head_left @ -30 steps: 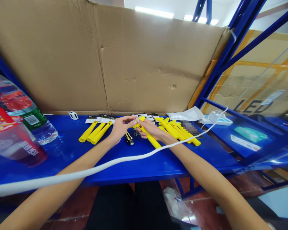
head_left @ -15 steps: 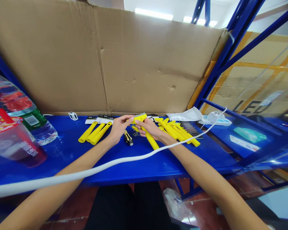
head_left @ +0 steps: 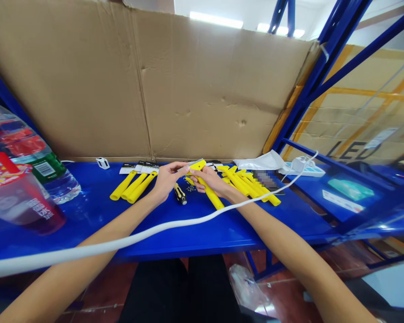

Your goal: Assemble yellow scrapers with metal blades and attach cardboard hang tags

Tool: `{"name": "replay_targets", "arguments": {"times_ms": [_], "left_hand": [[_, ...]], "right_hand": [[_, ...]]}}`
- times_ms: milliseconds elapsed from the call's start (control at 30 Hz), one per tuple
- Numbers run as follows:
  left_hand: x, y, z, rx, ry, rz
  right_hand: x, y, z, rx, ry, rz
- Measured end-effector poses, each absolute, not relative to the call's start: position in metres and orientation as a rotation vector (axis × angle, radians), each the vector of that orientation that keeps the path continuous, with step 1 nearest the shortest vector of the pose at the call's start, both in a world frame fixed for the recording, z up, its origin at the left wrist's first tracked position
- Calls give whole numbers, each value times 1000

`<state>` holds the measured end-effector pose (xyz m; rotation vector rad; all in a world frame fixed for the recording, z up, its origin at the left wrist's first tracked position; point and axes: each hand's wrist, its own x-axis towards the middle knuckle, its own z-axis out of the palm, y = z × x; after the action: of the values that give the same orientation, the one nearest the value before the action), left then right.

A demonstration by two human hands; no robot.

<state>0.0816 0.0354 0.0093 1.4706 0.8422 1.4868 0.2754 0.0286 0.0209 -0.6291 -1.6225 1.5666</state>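
Observation:
My right hand (head_left: 210, 178) is wrapped around a yellow scraper (head_left: 214, 197) just below its head, with the handle pointing down toward me. At the head, where a thin grey blade edge shows, my left hand (head_left: 168, 179) pinches the left end between thumb and fingers. Beneath my hands a screwdriver (head_left: 180, 194) with a black and cream handle lies on the blue shelf (head_left: 175, 229). Small screws (head_left: 190, 188) are scattered beside it, partly hidden by my right hand.
Left of my hands lie several yellow scrapers (head_left: 139, 187) with blades; more yellow handles (head_left: 249, 184) are piled at right. A white cable (head_left: 175, 225) crosses in front of my forearms. A cup (head_left: 23, 202) and water bottle (head_left: 37, 157) stand left; cardboard (head_left: 195, 89) walls the back.
The scraper's head has turned slightly in my hands, and my left thumb and fingers have shifted a little on it. The things lying on the shelf have stayed where they were.

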Motion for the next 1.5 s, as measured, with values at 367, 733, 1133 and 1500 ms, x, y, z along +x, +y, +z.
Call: {"name": "replay_targets", "arguments": {"times_ms": [367, 733, 1133, 1500], "left_hand": [[79, 37, 7, 1490, 823, 1492], [82, 34, 9, 1438, 855, 1483], [82, 35, 8, 1433, 907, 1456], [82, 35, 7, 1402, 894, 1499]], "right_hand": [[276, 30, 20, -575, -1613, 1569], [276, 31, 18, -582, -1565, 1545], [275, 31, 19, -607, -1505, 1519], [274, 31, 19, -609, -1499, 1516]]}}
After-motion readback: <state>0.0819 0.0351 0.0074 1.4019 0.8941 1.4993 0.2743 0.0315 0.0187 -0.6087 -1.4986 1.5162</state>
